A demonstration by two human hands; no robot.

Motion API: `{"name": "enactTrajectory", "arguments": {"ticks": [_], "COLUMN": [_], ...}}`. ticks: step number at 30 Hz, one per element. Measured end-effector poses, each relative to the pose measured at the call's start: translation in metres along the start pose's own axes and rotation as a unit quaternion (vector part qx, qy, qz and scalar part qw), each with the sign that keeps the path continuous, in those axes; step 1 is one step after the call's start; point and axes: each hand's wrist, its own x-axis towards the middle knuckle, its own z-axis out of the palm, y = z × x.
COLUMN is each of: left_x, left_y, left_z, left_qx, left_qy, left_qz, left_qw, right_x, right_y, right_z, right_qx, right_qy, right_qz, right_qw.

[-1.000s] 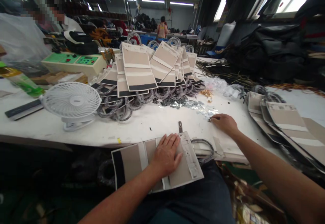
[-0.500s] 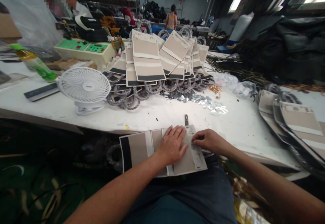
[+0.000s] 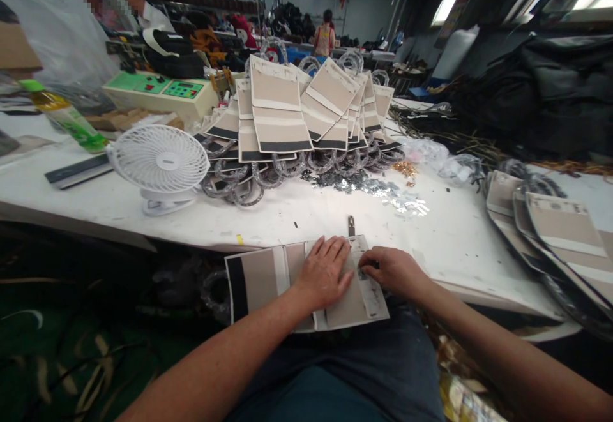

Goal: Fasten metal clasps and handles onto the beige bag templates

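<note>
A beige panel [image 3: 258, 279] with white strips and a black end band lies across my lap against the table edge. My left hand [image 3: 326, 272] rests flat on it, fingers stretched out. Over the white strip near the panel's right end is my right hand [image 3: 389, 270], its thumb and fingers pinched together at the surface. Whatever sits in that pinch is too small and hidden to make out. A small dark metal-tipped tab [image 3: 351, 225] sticks out beyond the panel's far edge onto the table. A plastic-wrapped ring-shaped handle [image 3: 215, 294] shows at the panel's left end.
A pile of similar panels [image 3: 280, 131] with wrapped handles stands at the back. Thin metal pieces [image 3: 378, 192] lie scattered before it. A white fan [image 3: 163, 160] and a bottle [image 3: 67, 119] are on the left; more panels [image 3: 567, 224] are stacked right. People work in the background.
My right hand has shifted very slightly left along the white strip, still pinched. My left hand and the panel stay nearly in place.
</note>
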Motion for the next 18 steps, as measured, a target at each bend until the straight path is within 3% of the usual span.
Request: {"name": "enactTrajectory", "arguments": {"ticks": [5,10,12,18], "left_x": [0.0,0.001,0.001,0.003], "left_y": [0.0,-0.002,-0.004,-0.008], "left_z": [-0.002,-0.003,-0.002,-0.001], "left_qx": [-0.004,-0.002,0.001,0.023], "left_qy": [-0.001,0.005,0.011,0.02], "left_qz": [-0.001,0.0,0.005,0.018], "left_qw": [1.0,1.0,1.0,0.999], "right_x": [-0.006,0.001,0.013,0.055], "right_y": [-0.004,0.005,0.024,0.111], "right_z": [0.005,-0.01,-0.023,-0.058], "right_qx": [-0.026,0.045,0.063,-0.041], "right_qy": [0.03,0.029,0.057,0.138], "right_qz": [0.005,-0.027,0.004,0.2], "right_qw": [0.999,0.998,0.996,0.969]}}
